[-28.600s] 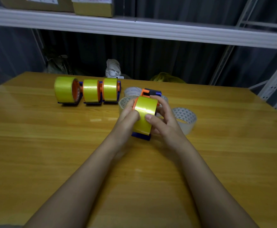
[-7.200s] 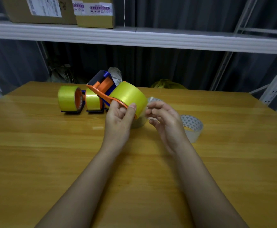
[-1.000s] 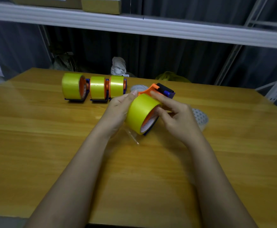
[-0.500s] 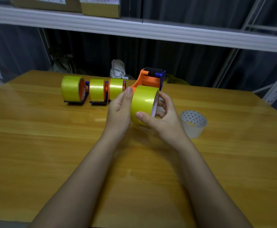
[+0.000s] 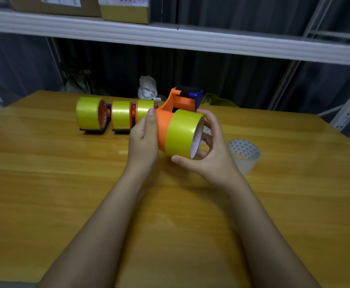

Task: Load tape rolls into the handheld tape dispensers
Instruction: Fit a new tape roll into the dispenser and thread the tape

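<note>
- hands above table (image 5: 45, 183): our left hand (image 5: 144, 140) grips the orange dispenser (image 5: 176, 104).
- our right hand (image 5: 209, 154) curls around the yellow roll (image 5: 181, 135), half on the hub.

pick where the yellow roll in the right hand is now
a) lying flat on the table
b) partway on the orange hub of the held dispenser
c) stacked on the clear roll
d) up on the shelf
b: the right hand grips the yellow roll partway on the orange hub, which still shows bare beside the left hand.
</note>
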The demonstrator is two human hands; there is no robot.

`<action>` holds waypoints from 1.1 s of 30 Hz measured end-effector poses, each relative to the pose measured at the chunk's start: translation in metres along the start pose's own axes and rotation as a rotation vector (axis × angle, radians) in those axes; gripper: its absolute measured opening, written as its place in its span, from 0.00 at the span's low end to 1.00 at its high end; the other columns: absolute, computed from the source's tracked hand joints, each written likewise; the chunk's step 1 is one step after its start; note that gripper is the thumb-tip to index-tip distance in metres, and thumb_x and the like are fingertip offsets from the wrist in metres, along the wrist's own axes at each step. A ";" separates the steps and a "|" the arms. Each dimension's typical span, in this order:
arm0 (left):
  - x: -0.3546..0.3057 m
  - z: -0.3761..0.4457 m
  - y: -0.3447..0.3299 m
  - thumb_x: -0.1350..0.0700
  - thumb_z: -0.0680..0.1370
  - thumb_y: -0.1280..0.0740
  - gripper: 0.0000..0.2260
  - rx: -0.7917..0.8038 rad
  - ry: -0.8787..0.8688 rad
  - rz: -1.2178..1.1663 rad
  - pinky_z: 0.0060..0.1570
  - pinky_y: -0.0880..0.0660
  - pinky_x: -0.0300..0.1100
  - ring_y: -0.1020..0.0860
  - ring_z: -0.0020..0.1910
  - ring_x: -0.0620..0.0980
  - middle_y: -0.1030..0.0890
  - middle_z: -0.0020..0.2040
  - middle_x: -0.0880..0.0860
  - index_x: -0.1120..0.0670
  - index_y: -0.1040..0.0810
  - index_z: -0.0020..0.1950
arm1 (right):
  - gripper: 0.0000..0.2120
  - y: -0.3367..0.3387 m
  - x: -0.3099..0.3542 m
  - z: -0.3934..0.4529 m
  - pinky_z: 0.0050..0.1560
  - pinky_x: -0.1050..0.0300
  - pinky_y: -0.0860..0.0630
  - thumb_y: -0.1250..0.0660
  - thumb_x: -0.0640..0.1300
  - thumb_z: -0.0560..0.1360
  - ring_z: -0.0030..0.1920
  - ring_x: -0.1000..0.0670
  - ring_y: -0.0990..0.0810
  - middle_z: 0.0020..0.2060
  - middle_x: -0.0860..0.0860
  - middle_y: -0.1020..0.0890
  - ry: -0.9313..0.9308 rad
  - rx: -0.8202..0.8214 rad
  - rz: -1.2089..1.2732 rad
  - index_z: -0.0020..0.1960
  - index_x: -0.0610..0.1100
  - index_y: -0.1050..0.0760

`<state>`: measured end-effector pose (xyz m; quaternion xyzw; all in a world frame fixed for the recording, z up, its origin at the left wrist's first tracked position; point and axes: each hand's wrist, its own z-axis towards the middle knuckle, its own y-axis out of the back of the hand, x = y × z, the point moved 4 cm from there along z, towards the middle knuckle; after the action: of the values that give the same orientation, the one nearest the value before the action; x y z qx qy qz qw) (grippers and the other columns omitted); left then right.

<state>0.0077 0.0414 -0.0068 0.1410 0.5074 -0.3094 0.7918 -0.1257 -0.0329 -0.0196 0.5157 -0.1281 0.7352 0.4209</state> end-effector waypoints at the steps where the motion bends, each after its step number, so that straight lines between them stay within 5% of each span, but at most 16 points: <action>1: 0.000 0.001 -0.001 0.54 0.83 0.46 0.18 -0.006 -0.001 -0.005 0.31 0.35 0.35 0.33 0.27 0.38 0.32 0.29 0.48 0.53 0.34 0.34 | 0.45 0.001 0.001 0.001 0.58 0.46 0.21 0.19 0.47 0.60 0.70 0.51 0.32 0.69 0.58 0.38 0.004 -0.009 -0.012 0.69 0.65 0.40; 7: 0.000 0.009 0.018 0.53 0.84 0.48 0.16 -0.166 0.008 -0.033 0.29 0.35 0.26 0.29 0.26 0.33 0.29 0.27 0.43 0.51 0.34 0.36 | 0.52 0.025 0.000 0.001 0.70 0.45 0.31 0.20 0.49 0.63 0.75 0.53 0.40 0.76 0.54 0.41 -0.012 -0.089 -0.049 0.76 0.62 0.50; 10: -0.001 0.008 0.016 0.53 0.84 0.48 0.16 -0.127 -0.041 0.006 0.29 0.35 0.27 0.30 0.26 0.34 0.29 0.26 0.42 0.50 0.34 0.35 | 0.60 0.025 -0.001 -0.001 0.71 0.56 0.33 0.18 0.47 0.63 0.74 0.59 0.40 0.76 0.54 0.40 -0.085 -0.029 -0.167 0.77 0.63 0.59; 14: -0.002 0.006 0.013 0.55 0.84 0.47 0.18 -0.083 -0.112 0.051 0.29 0.36 0.30 0.31 0.26 0.37 0.29 0.25 0.41 0.50 0.35 0.34 | 0.62 0.024 -0.003 -0.003 0.70 0.44 0.33 0.18 0.51 0.59 0.72 0.52 0.35 0.73 0.51 0.35 -0.149 -0.014 -0.220 0.73 0.71 0.61; 17: -0.004 0.004 0.014 0.54 0.83 0.47 0.17 -0.068 -0.166 0.082 0.28 0.35 0.32 0.32 0.27 0.39 0.31 0.28 0.45 0.49 0.35 0.34 | 0.63 0.025 -0.004 -0.002 0.70 0.45 0.32 0.17 0.50 0.59 0.70 0.51 0.32 0.71 0.50 0.32 -0.169 -0.007 -0.231 0.72 0.72 0.63; 25: -0.007 0.002 0.010 0.55 0.82 0.47 0.16 -0.038 -0.262 0.170 0.28 0.38 0.37 0.36 0.27 0.41 0.35 0.28 0.47 0.49 0.37 0.34 | 0.67 0.023 -0.006 -0.003 0.52 0.72 0.29 0.17 0.46 0.60 0.59 0.66 0.29 0.62 0.56 0.31 -0.173 0.004 -0.235 0.74 0.68 0.67; 29: -0.006 0.001 0.011 0.52 0.82 0.47 0.15 -0.023 -0.259 0.170 0.29 0.37 0.39 0.35 0.28 0.43 0.34 0.29 0.47 0.49 0.36 0.34 | 0.65 0.022 -0.005 -0.003 0.69 0.49 0.31 0.18 0.45 0.61 0.62 0.62 0.28 0.59 0.54 0.25 -0.132 -0.018 -0.166 0.75 0.65 0.65; 33: -0.004 0.000 0.009 0.53 0.82 0.47 0.16 0.003 -0.237 0.152 0.28 0.39 0.36 0.35 0.27 0.40 0.34 0.27 0.44 0.49 0.36 0.34 | 0.62 0.024 -0.009 -0.001 0.67 0.42 0.29 0.21 0.53 0.58 0.63 0.55 0.25 0.59 0.50 0.23 -0.117 -0.090 -0.049 0.75 0.67 0.62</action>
<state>0.0126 0.0494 -0.0043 0.1427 0.3978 -0.2639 0.8670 -0.1435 -0.0517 -0.0220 0.5415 -0.1726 0.6866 0.4533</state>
